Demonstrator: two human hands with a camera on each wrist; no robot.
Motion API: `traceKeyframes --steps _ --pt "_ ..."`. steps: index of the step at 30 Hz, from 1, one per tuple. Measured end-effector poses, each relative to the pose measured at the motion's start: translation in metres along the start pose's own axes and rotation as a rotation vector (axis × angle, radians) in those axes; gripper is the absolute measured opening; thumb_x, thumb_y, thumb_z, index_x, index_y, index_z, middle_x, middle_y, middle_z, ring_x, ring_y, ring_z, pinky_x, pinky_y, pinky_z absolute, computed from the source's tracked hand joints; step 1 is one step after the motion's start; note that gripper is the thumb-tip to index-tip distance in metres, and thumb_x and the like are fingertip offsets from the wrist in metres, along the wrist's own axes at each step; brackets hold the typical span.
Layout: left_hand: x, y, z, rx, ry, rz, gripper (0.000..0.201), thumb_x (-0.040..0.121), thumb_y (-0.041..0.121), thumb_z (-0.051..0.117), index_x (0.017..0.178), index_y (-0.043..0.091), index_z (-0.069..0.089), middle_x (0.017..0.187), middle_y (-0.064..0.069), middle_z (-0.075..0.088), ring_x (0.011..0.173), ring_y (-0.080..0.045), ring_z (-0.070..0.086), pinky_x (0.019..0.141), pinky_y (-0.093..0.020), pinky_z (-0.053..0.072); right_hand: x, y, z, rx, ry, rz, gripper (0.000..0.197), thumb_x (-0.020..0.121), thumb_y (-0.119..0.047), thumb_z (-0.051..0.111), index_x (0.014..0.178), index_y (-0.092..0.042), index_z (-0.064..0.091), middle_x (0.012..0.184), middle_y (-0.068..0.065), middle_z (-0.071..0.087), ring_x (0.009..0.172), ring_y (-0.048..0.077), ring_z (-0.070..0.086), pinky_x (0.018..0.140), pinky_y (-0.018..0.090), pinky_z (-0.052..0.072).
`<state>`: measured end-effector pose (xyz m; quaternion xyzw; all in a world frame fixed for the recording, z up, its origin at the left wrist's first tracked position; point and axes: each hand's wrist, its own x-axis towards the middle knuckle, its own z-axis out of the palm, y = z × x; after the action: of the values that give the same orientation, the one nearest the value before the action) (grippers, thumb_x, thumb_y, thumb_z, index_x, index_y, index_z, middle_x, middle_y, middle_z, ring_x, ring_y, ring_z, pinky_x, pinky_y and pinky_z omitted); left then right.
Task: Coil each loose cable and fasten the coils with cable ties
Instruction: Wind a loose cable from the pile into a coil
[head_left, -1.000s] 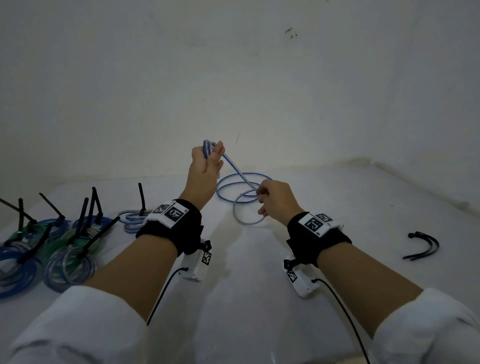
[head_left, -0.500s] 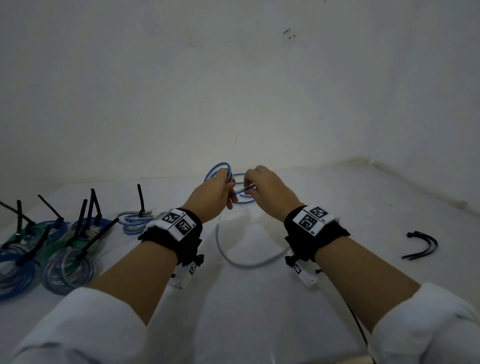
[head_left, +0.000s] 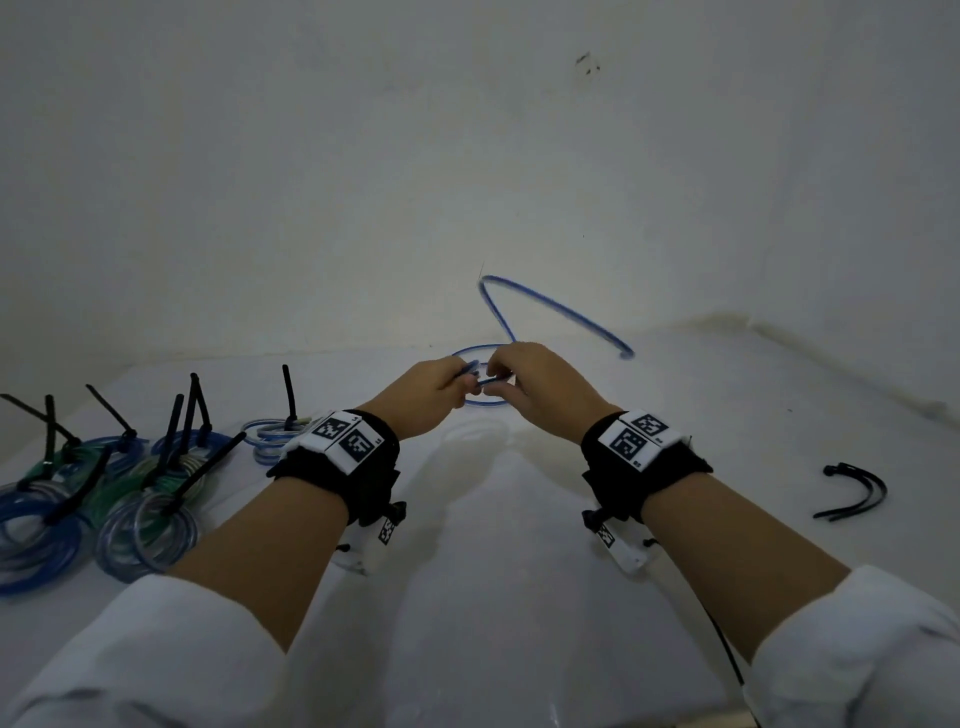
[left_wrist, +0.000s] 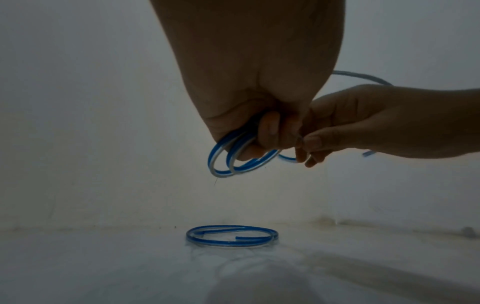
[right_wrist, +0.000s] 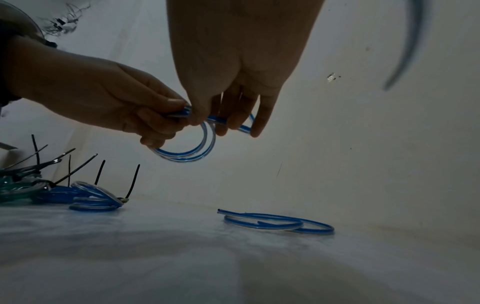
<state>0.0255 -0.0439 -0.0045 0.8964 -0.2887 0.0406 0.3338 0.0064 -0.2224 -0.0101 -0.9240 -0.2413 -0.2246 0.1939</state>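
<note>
- The left hand (head_left: 434, 387) grips two loops of the blue cable (left_wrist: 235, 162), its fingers (left_wrist: 270, 131) curled round them above the counter (head_left: 467, 571).
- The right hand (head_left: 540, 384) pinches the same cable just beside; its free tail (head_left: 561, 312) arcs upward.
- Another loose cable (right_wrist: 279, 223) lies below; tied coils (head_left: 124, 499) lie left, spare cable ties (head_left: 857, 491) right.

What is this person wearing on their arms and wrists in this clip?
Both hands, left and right, are bare. Each wrist carries a black fabric wristband topped by white square-patterned marker tags; the right band matches. A small white camera unit hangs under each band, trailing a thin black cable. White sleeves are pushed up the forearms.
</note>
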Motion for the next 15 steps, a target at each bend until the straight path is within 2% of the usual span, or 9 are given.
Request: traceKeyframes --steps 3,7,11,15 --pt "-0.001 0.002 0.002 -0.155 0.019 -0.024 0.024 0.1 0.021 0.036 0.083 0.015 0.052 0.068 0.003 0.05 0.058 -0.005 0.044 0.055 -0.011 0.035 -0.001 0.003 0.0 0.024 -0.02 0.027 0.008 0.091 -0.01 0.054 0.093 -0.002 0.057 0.093 0.013 0.06 0.086 0.027 0.054 0.076 0.034 0.041" --pt "-0.001 0.007 0.005 -0.349 -0.042 -0.062 0.028 0.1 0.019 0.036 0.085 0.009 0.057 0.061 -0.003 0.045 0.052 -0.013 0.039 0.052 -0.02 0.034 0.004 -0.003 -0.001 0.072 -0.038 0.056 0.013 0.094 -0.011 0.051 0.095 0.0 0.057 0.092 0.014 0.062 0.083 0.026 0.054 0.074 0.035 0.04" --pt "-0.001 0.011 0.004 -0.525 0.019 -0.083 0.029 0.1 0.012 0.034 0.076 0.009 0.051 0.058 -0.003 0.034 0.041 -0.005 0.031 0.046 -0.018 0.029 0.003 -0.001 -0.002 0.057 0.024 0.098 0.011 0.093 -0.01 0.049 0.095 -0.003 0.057 0.09 0.014 0.063 0.082 0.028 0.055 0.072 0.038 0.042" --pt "-0.003 0.017 0.0 -0.683 0.107 -0.08 0.03 0.101 0.011 0.029 0.075 0.01 0.044 0.061 -0.002 0.03 0.041 -0.003 0.029 0.046 -0.016 0.026 0.002 0.012 -0.001 0.052 0.084 0.235 0.013 0.09 -0.004 0.047 0.096 -0.003 0.058 0.094 0.015 0.064 0.087 0.031 0.055 0.074 0.037 0.041"
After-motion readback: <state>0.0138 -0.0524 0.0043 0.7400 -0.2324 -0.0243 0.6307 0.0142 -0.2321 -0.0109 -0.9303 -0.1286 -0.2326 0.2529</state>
